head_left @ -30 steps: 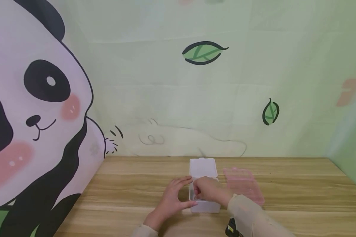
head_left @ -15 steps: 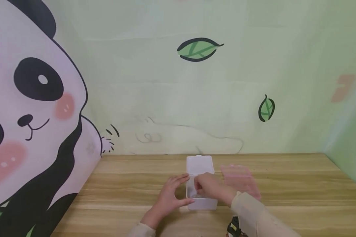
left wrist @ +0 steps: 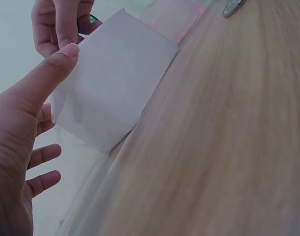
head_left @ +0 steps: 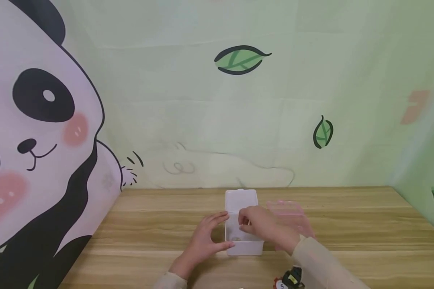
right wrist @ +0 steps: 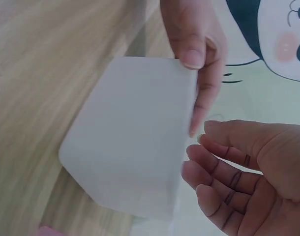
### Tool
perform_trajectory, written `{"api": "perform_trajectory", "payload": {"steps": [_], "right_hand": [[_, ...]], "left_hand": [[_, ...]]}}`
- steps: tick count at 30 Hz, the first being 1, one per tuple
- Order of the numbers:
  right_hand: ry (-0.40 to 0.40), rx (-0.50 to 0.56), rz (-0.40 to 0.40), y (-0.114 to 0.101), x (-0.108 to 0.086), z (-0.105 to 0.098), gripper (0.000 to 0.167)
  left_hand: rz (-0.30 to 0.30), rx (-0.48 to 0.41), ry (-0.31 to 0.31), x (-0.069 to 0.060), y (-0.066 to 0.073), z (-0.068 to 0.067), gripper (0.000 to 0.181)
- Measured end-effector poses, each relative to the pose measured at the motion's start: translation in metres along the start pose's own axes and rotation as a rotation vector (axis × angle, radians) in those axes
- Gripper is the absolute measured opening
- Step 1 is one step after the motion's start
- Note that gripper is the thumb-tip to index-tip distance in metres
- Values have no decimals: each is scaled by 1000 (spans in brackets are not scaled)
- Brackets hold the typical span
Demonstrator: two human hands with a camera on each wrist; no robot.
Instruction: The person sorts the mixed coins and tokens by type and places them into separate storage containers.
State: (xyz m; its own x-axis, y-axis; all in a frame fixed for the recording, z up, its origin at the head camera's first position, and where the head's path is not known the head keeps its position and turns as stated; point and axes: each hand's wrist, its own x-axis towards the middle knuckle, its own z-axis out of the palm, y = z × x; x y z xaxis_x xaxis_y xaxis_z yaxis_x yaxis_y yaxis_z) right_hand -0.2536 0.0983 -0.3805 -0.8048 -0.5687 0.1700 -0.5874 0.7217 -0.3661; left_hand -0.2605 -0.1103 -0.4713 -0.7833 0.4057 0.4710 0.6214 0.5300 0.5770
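A white lidded box [head_left: 244,247] stands on the table, its lid [head_left: 241,201] folded back toward the wall. My left hand [head_left: 207,237] grips the left side, thumb at the near rim and fingertips at the far corner. A small, indistinct round object [head_left: 236,239] lies inside, near the front wall. Over the box's right part is my right hand [head_left: 262,222], fingers loosely curled. In the right wrist view, the fingertips [right wrist: 196,152] of that hand stand beside the rim, with nothing visible between them.
To the right lies a translucent pink case [head_left: 293,218], partly behind my right forearm. A black item [head_left: 293,276] and a red-and-white round piece [head_left: 280,283] sit at the front. In the left wrist view, a silvery disc [left wrist: 232,7] lies on the table [left wrist: 228,123].
My right hand has lifted up and back from the box's inside, uncovering the small object. The left hand keeps its place on the box. The head view has shifted slightly.
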Motion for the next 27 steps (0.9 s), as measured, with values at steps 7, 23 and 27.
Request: {"api": "perform_trajectory", "payload": {"steps": [7,23,27], "right_hand": [[40,23,11,-4,-8,-7,8],[132,50,-15,-14,-32,-12,6],[151,47,-38,-17,-38,-12,7]], "left_hand": [[15,11,5,0,1,-1,70],[-10,11,2,-1,3,-2,70],[-3,12,2,0,4,-2,70]]}}
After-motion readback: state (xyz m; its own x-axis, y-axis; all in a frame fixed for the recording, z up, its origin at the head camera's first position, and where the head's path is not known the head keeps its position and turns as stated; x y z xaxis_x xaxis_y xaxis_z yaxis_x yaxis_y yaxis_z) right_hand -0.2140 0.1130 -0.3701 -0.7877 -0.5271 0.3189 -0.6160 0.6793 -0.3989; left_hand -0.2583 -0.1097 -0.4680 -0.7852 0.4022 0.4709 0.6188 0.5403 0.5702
